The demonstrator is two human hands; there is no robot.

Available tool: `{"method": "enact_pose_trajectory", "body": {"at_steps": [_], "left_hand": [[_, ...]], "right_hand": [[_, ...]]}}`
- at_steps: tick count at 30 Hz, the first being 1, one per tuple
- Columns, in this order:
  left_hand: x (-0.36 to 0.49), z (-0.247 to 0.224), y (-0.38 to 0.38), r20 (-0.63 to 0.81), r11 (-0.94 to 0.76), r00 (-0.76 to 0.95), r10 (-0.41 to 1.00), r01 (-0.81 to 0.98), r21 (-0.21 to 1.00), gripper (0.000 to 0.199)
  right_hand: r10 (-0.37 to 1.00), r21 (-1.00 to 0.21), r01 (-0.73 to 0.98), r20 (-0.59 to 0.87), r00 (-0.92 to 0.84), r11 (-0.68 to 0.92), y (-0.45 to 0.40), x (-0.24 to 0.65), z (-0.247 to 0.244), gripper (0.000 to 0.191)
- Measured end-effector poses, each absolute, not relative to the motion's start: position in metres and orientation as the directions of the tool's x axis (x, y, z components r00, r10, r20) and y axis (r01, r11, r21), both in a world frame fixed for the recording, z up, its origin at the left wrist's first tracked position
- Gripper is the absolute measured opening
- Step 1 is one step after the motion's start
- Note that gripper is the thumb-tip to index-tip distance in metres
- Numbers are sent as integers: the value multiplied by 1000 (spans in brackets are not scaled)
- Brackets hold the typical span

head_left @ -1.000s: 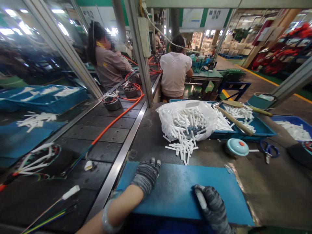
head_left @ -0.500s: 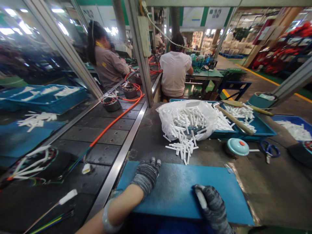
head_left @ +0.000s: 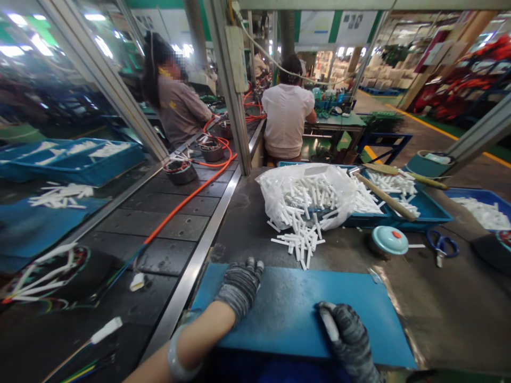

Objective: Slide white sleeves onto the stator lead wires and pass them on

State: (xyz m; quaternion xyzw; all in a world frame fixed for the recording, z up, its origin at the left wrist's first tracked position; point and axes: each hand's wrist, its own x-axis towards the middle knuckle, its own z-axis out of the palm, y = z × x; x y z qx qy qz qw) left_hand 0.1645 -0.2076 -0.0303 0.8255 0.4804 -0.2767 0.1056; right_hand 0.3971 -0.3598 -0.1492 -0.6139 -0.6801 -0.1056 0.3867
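My left hand point(head_left: 240, 287), in a striped grey glove with pale fingertips, rests palm down on the blue mat point(head_left: 291, 314), its fingers lying forward and nothing seen in it. Near the mat's right front part, my right hand point(head_left: 349, 332) lies curled in a matching glove, its pale thumb along the side; no object shows in it. Beyond the mat, short white tubes point(head_left: 303, 242) spill in a loose pile from a clear plastic bag point(head_left: 265, 186). Neither hand touches them.
On the left, a belt point(head_left: 171, 223) carries wound motor parts point(head_left: 179, 171), an orange cable point(head_left: 179, 206) and a white connector point(head_left: 106, 330). Blue trays point(head_left: 435, 215), a round teal-lidded container point(head_left: 389, 240) and blue-handled scissors point(head_left: 441, 246) stand right. Two people sit ahead.
The motor parts, cable and connectors on the belt have shifted slightly toward me and to the left. The seated person at left has moved an arm. Both my hands stay still.
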Motion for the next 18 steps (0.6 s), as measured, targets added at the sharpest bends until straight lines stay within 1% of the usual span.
{"method": "enact_pose_trajectory", "body": {"at_steps": [3, 8, 12, 18], "left_hand": [[164, -30, -208, -551, -519, 391, 737, 850, -91, 57], [164, -32, -208, -541, -515, 397, 742, 853, -80, 57], [164, -31, -207, -556, -514, 389, 735, 854, -82, 58], [165, -32, -207, -551, -513, 386, 740, 854, -90, 58]], "right_hand": [[743, -306, 918, 669, 19, 252, -359, 397, -149, 26], [760, -402, 889, 641, 102, 220, -358, 396, -147, 24], [763, -388, 897, 639, 97, 212, -357, 396, -146, 29], [760, -368, 901, 647, 71, 229, -358, 397, -147, 28]]}}
